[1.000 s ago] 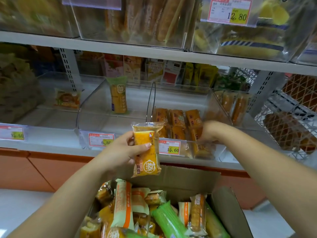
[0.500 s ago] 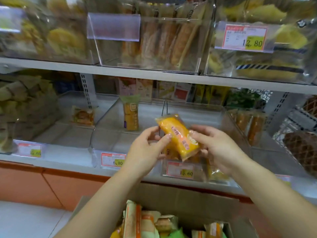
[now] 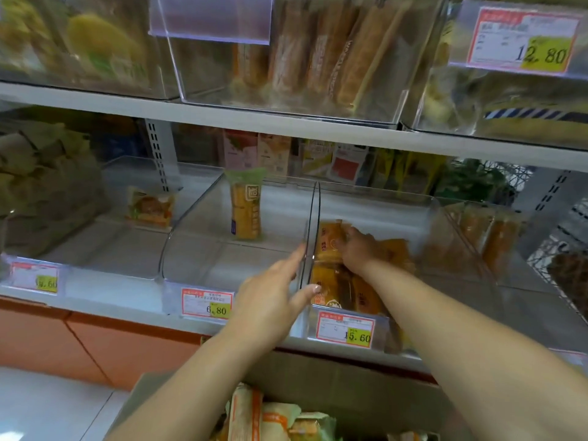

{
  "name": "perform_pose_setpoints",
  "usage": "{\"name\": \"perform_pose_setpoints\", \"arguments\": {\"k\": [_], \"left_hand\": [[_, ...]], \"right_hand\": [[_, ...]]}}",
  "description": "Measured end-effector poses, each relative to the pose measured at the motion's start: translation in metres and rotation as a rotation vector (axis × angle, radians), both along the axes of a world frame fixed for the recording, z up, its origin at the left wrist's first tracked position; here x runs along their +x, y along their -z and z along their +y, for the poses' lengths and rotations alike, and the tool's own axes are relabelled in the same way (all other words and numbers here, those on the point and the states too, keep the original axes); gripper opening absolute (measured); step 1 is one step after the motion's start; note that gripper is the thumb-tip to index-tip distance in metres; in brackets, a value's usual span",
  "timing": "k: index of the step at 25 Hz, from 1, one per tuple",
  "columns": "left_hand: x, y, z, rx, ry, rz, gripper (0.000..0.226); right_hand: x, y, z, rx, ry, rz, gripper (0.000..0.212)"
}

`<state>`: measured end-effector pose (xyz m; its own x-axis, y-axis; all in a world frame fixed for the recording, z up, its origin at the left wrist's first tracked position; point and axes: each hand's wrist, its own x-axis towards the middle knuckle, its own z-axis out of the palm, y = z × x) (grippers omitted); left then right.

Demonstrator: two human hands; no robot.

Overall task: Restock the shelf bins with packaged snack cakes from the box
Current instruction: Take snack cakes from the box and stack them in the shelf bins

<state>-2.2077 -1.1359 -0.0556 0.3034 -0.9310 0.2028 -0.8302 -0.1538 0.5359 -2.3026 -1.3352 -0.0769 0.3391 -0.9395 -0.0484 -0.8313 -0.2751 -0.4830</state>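
Note:
My right hand (image 3: 359,251) reaches into the clear shelf bin (image 3: 381,190) tagged 15.60 and holds an orange snack cake (image 3: 329,238) at the bin's back left, above several more orange cakes (image 3: 337,288). My left hand (image 3: 270,297) hovers in front of the bin's left wall with straight fingers and holds nothing; its thumb is at the bin's front edge. The cardboard box (image 3: 334,377) sits below the shelf, with wrapped cakes (image 3: 254,415) showing at the bottom edge of the view.
The middle bin (image 3: 197,275), tagged 6.80, holds one upright yellow pack (image 3: 245,205). A sandwich pack (image 3: 149,206) lies in the left bin. The upper shelf (image 3: 286,122) carries bins of long bread rolls (image 3: 318,52). A wire basket (image 3: 560,265) stands at the right.
The orange cake passed from my left hand to my right, which carried it into the 15.60 bin. My left hand let go and now hovers open by the bin.

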Motion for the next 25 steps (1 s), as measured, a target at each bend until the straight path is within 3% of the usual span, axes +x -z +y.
{"name": "perform_pose_setpoints", "arguments": {"k": [5,9,12,13,15,17,20,22,25], "left_hand": [[0.0,0.003,0.003,-0.029,-0.005,0.046,0.072],[-0.007,0.009,0.024,-0.25,-0.027,-0.074,0.058],[-0.032,0.014,0.047,-0.406,0.079,-0.102,0.044],[-0.042,0.019,0.054,-0.359,0.137,-0.073,0.041],[-0.061,0.04,0.065,-0.122,0.269,-0.032,0.039],[-0.072,0.072,0.072,0.187,0.385,-0.096,0.043],[-0.077,0.109,0.08,0.544,0.429,-0.231,0.051],[-0.076,0.121,0.085,0.673,0.444,-0.282,0.057],[-0.073,0.123,0.094,0.782,0.492,-0.316,0.056]], "right_hand": [[-0.016,-0.02,0.005,0.106,-0.03,-0.193,0.046],[-0.072,-0.052,0.058,-0.084,-0.031,-0.429,0.037],[-0.122,-0.061,0.122,-0.172,-0.192,-0.561,0.024],[-0.135,-0.057,0.137,-0.16,-0.264,-0.493,0.022],[-0.152,-0.041,0.155,-0.061,-0.405,-0.149,0.023],[-0.163,-0.018,0.162,0.076,-0.508,0.313,0.032],[-0.176,0.024,0.17,0.284,-0.539,0.692,0.048],[-0.182,0.053,0.175,0.4,-0.487,0.749,0.061],[-0.187,0.081,0.179,0.514,-0.351,0.58,0.078]]}}
